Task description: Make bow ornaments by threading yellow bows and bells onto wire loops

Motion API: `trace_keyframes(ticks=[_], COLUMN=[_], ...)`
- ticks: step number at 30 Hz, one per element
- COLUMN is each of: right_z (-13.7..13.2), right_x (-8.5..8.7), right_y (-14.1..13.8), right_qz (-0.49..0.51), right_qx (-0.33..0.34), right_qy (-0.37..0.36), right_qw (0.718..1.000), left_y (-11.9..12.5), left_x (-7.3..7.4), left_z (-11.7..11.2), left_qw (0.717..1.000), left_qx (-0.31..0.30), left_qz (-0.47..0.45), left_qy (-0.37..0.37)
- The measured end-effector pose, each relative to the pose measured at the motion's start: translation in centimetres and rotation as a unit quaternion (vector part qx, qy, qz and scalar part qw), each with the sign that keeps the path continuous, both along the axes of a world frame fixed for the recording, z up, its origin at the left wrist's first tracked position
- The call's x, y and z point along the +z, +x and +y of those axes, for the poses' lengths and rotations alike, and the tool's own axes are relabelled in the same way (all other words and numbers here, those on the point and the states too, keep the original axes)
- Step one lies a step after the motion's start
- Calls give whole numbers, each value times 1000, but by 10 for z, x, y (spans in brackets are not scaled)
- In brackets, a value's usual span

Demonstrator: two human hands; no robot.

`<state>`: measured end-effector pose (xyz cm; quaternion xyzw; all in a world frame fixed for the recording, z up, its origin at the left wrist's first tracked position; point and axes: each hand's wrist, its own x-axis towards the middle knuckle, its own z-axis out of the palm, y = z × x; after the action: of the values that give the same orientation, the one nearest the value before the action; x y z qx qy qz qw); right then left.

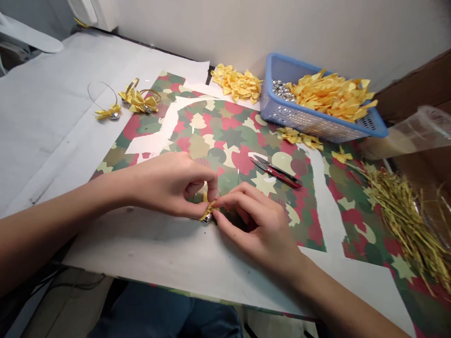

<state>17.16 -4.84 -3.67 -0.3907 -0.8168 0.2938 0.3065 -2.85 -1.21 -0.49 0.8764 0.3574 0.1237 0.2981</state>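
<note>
Between my hands is a yellow ribbon bow (205, 216) with a small silver bell (206, 218), low over the front of the table. My left hand (176, 185) is closed, its thumb and index finger pinching the bow from the left. From the right, my right hand (252, 213) pinches the same bow with thumb and fingertips. A thin wire loop shows faintly behind the bow; my fingers cover much of the piece. Thread snips (276, 172) with red and dark handles lie beyond my right hand.
A blue plastic basket (299, 119) holds yellow bows and silver bells. More bows are piled (237, 83) to its left. Bell-and-bow wire loops (141, 101) lie at the back left. A bundle of golden ties (405, 211) rests at the right on the patterned paper (229, 122).
</note>
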Motion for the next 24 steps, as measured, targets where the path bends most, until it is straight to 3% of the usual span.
trace_keyframes(ticks=[12, 24], right_z=[1, 0], right_x=[0, -2], right_y=[-1, -1], right_qz=[7, 7], right_qx=[-3, -28], right_qy=[3, 29], right_qw=[1000, 999], left_y=[-1, -1], left_x=[0, -5], left_z=[1, 0], left_qw=[1000, 993], left_qx=[4, -16], left_qz=[26, 1], left_qy=[-6, 114])
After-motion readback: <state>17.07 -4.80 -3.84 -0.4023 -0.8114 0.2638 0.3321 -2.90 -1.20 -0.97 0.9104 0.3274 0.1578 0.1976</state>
